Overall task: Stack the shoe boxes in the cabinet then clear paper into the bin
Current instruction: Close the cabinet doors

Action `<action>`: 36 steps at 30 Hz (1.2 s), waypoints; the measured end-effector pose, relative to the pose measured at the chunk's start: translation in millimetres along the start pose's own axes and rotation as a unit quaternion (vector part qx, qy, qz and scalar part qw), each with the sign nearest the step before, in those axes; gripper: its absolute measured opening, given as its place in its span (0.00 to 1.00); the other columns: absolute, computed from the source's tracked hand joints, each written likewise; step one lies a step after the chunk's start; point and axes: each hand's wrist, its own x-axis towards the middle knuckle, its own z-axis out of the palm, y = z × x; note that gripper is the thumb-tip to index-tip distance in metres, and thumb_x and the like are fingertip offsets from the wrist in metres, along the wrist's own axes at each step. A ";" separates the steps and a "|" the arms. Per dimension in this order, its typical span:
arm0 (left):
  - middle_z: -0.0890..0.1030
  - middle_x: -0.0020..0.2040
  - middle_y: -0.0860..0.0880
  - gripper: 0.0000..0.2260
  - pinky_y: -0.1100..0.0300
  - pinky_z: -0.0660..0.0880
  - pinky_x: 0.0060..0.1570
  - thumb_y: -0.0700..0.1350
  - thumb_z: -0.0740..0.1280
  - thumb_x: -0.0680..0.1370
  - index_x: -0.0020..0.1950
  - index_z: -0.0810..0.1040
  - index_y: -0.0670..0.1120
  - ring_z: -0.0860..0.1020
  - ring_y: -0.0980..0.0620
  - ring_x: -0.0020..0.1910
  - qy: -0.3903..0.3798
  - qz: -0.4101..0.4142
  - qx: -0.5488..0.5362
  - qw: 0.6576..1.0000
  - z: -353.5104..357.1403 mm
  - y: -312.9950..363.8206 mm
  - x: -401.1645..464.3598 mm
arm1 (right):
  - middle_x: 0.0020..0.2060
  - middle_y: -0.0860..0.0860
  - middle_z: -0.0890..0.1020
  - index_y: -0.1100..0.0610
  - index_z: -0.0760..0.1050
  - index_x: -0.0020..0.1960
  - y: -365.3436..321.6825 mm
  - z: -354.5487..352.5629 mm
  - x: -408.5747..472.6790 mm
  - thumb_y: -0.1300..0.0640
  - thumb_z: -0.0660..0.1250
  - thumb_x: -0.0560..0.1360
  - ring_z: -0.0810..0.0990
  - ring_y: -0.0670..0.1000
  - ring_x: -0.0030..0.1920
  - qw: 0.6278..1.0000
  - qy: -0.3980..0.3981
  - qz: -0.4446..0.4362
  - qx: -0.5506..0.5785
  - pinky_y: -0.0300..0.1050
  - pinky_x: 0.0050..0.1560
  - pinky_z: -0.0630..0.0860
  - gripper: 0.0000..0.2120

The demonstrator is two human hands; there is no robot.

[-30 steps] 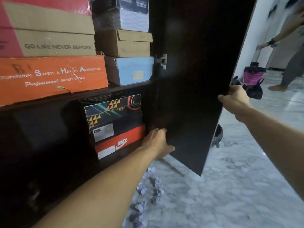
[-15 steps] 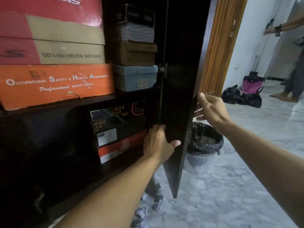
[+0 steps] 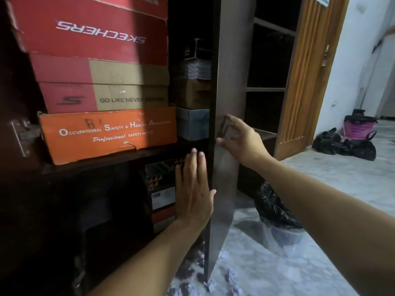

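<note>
Shoe boxes fill the dark cabinet: a red Skechers box (image 3: 92, 33) tops a red-and-tan box (image 3: 102, 86) and an orange safety-shoe box (image 3: 106, 135) on the upper shelf. A smaller stack with a blue box (image 3: 192, 123) stands to their right. Below, patterned, black and red boxes (image 3: 161, 189) are stacked. My left hand (image 3: 193, 193) lies flat with straight fingers in front of those lower boxes, beside the door's edge. My right hand (image 3: 237, 139) presses the outer face of the dark cabinet door (image 3: 226, 82), which stands nearly edge-on. Crumpled paper balls (image 3: 232, 276) lie on the floor.
A bin lined with a black bag (image 3: 273, 208) stands on the marble floor just right of the door. A wooden door frame (image 3: 307, 77) rises behind it. Black bags (image 3: 344, 144) and a pink basket (image 3: 359, 127) sit at the far right.
The cabinet door has swung leftward from wide open to nearly edge-on. My right hand followed it along its outer face, and my left hand rose and flattened in front of the lower boxes.
</note>
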 end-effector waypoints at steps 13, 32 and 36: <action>0.40 0.79 0.42 0.53 0.35 0.49 0.72 0.49 0.78 0.66 0.79 0.45 0.41 0.45 0.41 0.78 -0.047 -0.007 0.164 0.985 25.5 -58.2 29.2 | 0.79 0.49 0.52 0.47 0.46 0.80 -22.2 53.7 52.0 0.44 0.73 0.72 0.61 0.56 0.75 0.992 -0.007 -0.016 -0.128 0.56 0.71 0.65 0.47; 0.30 0.76 0.44 0.54 0.36 0.34 0.69 0.53 0.71 0.72 0.76 0.30 0.42 0.30 0.43 0.75 -0.224 -0.034 0.184 0.957 8.3 -102.5 78.2 | 0.80 0.49 0.46 0.46 0.41 0.79 -21.3 109.3 99.5 0.53 0.70 0.75 0.73 0.62 0.67 0.974 -0.004 0.014 -0.227 0.57 0.60 0.75 0.45; 0.31 0.77 0.45 0.51 0.36 0.37 0.71 0.53 0.71 0.73 0.77 0.33 0.43 0.33 0.43 0.76 -0.253 -0.038 0.169 0.952 -5.5 -96.1 78.4 | 0.79 0.48 0.51 0.45 0.43 0.79 -27.7 91.7 97.3 0.51 0.71 0.74 0.71 0.62 0.69 0.966 -0.044 0.013 -0.255 0.55 0.60 0.73 0.45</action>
